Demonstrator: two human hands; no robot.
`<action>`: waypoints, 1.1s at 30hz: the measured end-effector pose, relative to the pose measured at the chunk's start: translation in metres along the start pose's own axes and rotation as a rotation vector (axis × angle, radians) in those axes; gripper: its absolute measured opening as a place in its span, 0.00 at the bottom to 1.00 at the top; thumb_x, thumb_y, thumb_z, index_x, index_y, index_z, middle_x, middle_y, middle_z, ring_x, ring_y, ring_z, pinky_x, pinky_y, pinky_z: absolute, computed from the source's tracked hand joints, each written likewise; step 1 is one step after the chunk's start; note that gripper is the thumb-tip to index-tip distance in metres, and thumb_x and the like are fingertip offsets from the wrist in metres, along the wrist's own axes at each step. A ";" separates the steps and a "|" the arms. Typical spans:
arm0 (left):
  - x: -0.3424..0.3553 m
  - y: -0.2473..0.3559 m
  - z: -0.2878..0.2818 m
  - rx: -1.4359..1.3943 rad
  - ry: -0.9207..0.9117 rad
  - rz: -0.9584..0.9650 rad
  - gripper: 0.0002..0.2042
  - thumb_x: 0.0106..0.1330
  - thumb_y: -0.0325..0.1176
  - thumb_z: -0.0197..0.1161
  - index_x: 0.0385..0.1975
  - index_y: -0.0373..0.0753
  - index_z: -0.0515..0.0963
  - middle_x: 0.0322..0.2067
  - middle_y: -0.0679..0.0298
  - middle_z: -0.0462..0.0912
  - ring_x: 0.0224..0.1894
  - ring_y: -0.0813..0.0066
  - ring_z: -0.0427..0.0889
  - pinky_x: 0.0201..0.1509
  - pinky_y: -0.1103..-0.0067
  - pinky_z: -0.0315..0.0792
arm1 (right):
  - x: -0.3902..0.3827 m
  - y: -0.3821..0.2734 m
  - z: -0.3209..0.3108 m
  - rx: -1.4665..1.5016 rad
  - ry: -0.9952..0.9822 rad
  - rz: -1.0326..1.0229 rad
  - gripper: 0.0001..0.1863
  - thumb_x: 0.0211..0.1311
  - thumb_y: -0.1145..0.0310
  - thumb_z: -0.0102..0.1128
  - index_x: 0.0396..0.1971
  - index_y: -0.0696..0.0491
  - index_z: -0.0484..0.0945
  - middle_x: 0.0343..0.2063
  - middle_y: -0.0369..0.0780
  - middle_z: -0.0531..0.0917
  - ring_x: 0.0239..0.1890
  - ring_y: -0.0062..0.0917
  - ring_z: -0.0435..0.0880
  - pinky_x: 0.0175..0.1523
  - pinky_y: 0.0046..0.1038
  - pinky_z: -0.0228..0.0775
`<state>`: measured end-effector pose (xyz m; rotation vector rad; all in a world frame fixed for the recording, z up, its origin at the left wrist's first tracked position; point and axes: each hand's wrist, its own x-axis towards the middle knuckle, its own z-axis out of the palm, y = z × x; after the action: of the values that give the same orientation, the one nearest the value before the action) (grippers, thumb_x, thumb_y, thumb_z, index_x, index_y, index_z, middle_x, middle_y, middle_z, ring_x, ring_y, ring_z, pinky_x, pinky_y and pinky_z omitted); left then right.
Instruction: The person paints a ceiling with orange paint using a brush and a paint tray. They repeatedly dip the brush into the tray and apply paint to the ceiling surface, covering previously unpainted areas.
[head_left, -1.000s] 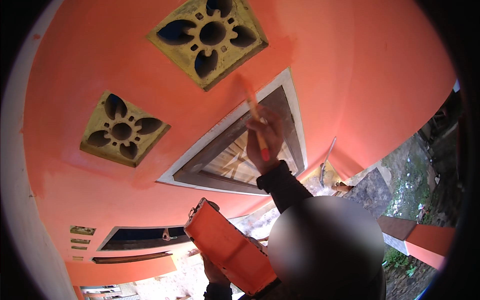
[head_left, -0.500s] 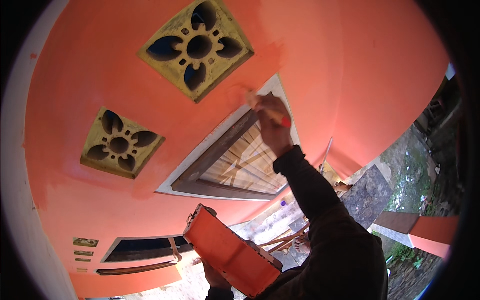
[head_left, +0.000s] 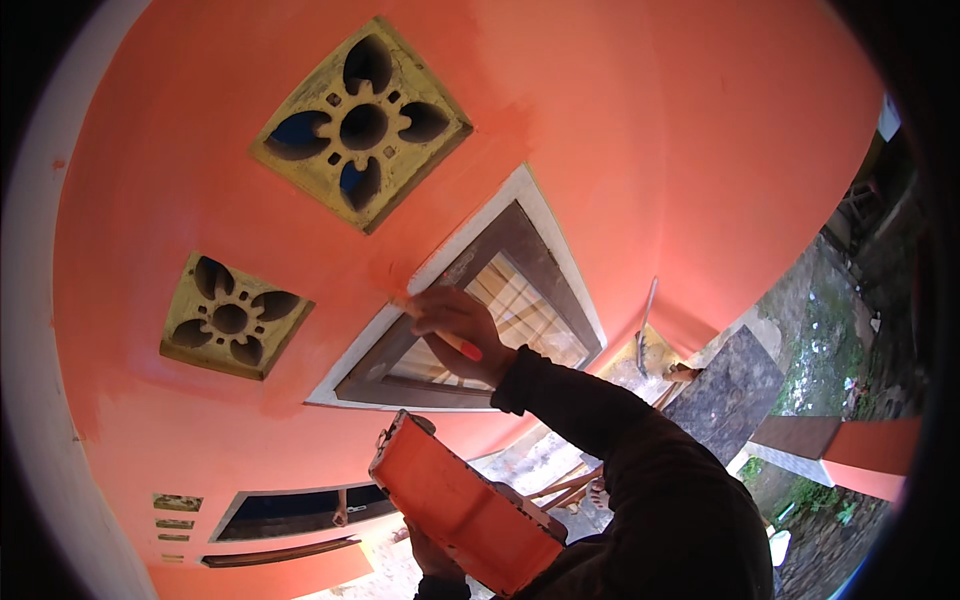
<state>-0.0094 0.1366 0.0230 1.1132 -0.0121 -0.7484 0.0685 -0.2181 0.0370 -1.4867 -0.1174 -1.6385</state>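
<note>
My right hand (head_left: 455,325) is closed around a paintbrush (head_left: 470,350), whose red handle end shows below the fingers. The bristle end meets the orange wall (head_left: 350,290) right at the pale outer border of a window (head_left: 530,300) with a brown frame. Lower down, my left hand (head_left: 430,555) grips a paint tray (head_left: 465,510) from its left side. Orange paint coats the tilted tray, and its rim is chipped and stained. Most of the left-hand fingers are hidden behind the tray.
Two yellow vent blocks with petal-shaped openings, a larger one (head_left: 362,125) and a smaller one (head_left: 232,315), are set in the wall. Another window (head_left: 300,512) lies farther along. Wooden poles (head_left: 565,485), a dark slab (head_left: 725,390) and mossy ground (head_left: 825,340) are below.
My right hand has moved left and downward with the paintbrush along the window's upper border. The view has shifted slightly. My left hand still holds the paint tray in nearly the same place.
</note>
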 end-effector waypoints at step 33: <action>0.004 -0.005 0.024 0.046 0.026 0.007 0.33 0.81 0.60 0.37 0.76 0.43 0.56 0.73 0.58 0.63 0.72 0.53 0.66 0.75 0.57 0.61 | 0.097 0.049 -0.133 -0.086 0.430 0.142 0.08 0.66 0.85 0.60 0.40 0.56 0.79 0.42 0.39 0.84 0.47 0.25 0.84 0.56 0.27 0.75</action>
<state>-0.0175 0.1140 0.0281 1.1664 -0.0114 -0.7308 0.0119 -0.3795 0.0585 -1.1437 0.2932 -1.8228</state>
